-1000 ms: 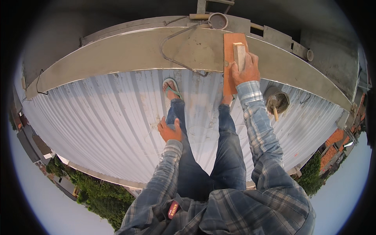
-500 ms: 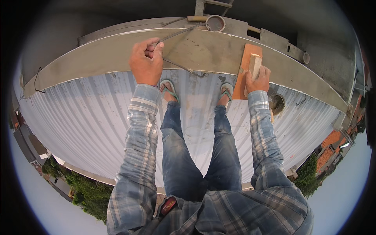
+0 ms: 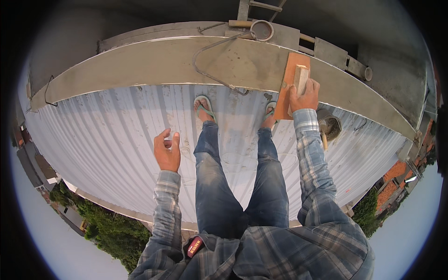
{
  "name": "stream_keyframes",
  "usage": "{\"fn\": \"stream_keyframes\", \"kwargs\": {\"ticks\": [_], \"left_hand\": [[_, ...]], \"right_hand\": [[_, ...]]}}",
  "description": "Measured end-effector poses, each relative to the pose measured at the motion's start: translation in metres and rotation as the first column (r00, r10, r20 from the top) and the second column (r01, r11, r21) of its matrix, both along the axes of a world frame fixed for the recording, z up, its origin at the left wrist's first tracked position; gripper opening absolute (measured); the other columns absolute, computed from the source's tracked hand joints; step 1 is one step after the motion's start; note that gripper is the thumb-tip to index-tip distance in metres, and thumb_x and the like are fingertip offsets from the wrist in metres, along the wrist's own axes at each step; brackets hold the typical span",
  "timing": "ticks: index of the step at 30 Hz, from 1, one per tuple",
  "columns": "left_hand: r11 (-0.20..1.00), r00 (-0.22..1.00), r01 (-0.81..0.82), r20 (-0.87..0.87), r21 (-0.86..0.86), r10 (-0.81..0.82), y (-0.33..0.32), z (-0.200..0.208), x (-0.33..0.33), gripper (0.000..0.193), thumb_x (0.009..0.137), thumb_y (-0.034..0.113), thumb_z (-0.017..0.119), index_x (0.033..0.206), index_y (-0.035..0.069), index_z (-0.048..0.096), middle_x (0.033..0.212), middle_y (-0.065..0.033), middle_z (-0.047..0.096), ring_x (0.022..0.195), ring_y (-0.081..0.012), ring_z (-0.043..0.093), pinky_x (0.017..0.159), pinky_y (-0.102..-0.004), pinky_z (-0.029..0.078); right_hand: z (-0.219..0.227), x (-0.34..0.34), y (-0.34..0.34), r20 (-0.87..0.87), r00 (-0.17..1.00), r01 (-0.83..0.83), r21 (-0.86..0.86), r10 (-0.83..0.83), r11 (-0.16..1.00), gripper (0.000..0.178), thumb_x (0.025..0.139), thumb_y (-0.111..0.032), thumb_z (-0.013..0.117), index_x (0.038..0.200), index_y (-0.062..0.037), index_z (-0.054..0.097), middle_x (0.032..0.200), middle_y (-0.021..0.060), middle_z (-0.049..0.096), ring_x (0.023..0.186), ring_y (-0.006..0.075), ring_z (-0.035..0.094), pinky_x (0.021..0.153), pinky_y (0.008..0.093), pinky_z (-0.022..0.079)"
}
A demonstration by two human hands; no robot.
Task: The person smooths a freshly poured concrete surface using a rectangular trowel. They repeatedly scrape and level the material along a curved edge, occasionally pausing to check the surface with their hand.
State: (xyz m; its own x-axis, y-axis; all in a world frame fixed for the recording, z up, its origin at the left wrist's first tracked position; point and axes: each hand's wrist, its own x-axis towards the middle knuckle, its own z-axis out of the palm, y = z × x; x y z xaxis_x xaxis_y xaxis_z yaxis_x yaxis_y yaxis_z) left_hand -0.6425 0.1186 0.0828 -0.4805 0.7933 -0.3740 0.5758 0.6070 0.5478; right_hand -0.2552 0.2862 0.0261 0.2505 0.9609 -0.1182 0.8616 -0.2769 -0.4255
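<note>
My right hand (image 3: 305, 97) grips the pale wooden handle of an orange plastering float (image 3: 289, 70). The float's upper part overlaps the grey cement ledge (image 3: 154, 60); I cannot tell if it touches. My left hand (image 3: 168, 151) hangs over the corrugated metal roofing (image 3: 116, 126), holding nothing, its thumb raised and fingers curled but apart. A bent metal rod (image 3: 195, 66) lies across the ledge, apart from both hands. Beside my right forearm sits a dark round container (image 3: 330, 127) with grey material inside and a wooden handle beside it.
Beyond the ledge, a round pipe end (image 3: 262, 31) stands near wooden boards (image 3: 329, 52) and a ladder (image 3: 266, 5). Another bent rod (image 3: 46, 93) hooks over the ledge's left end. My sandalled feet (image 3: 204, 109) are on the roofing. Trees (image 3: 109, 231) show past its edge.
My left hand has let go of the bent rod and drawn back toward my body. The rod now rests over the ledge. My right hand still grips the float, little moved.
</note>
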Motion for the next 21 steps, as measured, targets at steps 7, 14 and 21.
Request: {"fn": "stream_keyframes", "kwargs": {"ticks": [7,14,21], "left_hand": [[0.493,0.978,0.203,0.200,-0.846,-0.058,-0.164,-0.054,0.077,0.110,0.066,0.062,0.084,0.152,0.010,0.039,0.141,-0.0263,0.047,0.136,-0.0434,0.048,0.111,-0.0486,0.044],[0.455,0.980,-0.093,-0.162,-0.886,-0.114,-0.113,-0.086,0.126,0.088,0.073,0.057,0.078,0.146,0.018,0.048,0.135,-0.0198,0.046,0.124,-0.0378,0.054,0.104,-0.0474,0.048],[0.452,0.962,-0.179,-0.252,-0.874,-0.105,-0.113,-0.083,0.120,0.075,0.077,0.053,0.076,0.140,0.019,0.055,0.128,-0.0160,0.048,0.123,-0.0327,0.053,0.101,-0.0449,0.048]], "right_hand": [[0.015,-0.043,0.019,-0.050,0.985,-0.167,-0.070,0.164,0.983,0.048,0.085,-0.025,0.071,0.125,-0.0039,0.056,0.131,0.0156,0.052,0.113,0.0390,0.062,0.096,0.0475,0.053],[0.009,-0.007,0.031,0.024,0.999,0.042,0.040,-0.043,0.998,0.044,0.084,-0.025,0.071,0.118,-0.0013,0.057,0.125,0.0158,0.054,0.108,0.0397,0.063,0.090,0.0490,0.054],[0.006,-0.011,-0.012,0.002,0.981,-0.191,0.005,0.191,0.981,0.046,0.086,-0.022,0.068,0.125,-0.0023,0.057,0.127,0.0152,0.054,0.112,0.0383,0.061,0.096,0.0468,0.053]]}}
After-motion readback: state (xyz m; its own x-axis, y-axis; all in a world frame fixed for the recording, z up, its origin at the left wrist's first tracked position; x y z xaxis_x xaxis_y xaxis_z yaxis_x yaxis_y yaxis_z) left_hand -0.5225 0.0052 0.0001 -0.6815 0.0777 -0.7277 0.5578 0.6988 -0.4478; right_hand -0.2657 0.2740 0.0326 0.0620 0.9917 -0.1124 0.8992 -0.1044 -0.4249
